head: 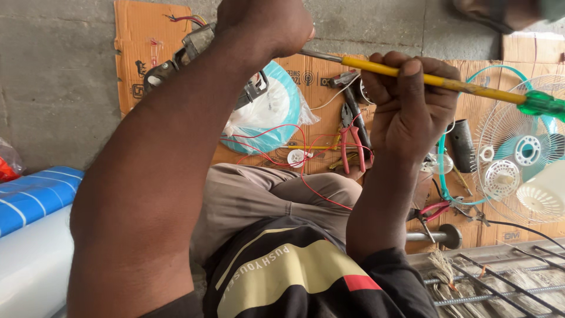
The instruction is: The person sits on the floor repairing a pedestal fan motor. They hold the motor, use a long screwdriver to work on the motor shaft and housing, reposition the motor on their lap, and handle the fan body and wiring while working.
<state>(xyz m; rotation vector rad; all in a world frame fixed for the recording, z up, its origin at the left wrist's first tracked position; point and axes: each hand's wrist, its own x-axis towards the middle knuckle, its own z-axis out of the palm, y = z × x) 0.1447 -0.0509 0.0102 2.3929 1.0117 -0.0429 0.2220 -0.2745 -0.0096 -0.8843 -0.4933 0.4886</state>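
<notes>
Right hand point(412, 103) closed round yellow screwdriver shaft point(406, 73), green handle point(541, 103) at far rt, left hand point(268, 23) fisted at metal tip end — held above cardboard point(141, 35), red pliers point(352, 138), fan grille point(518, 147).

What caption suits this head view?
Right hand grips a yellow screwdriver; left hand holds its shaft above red pliers.

screwdriver point(447, 81): yellow shaft, green handle | pliers point(352, 140): red grips | wires point(306, 176): red | tarp point(32, 197): blue, white-striped
</notes>
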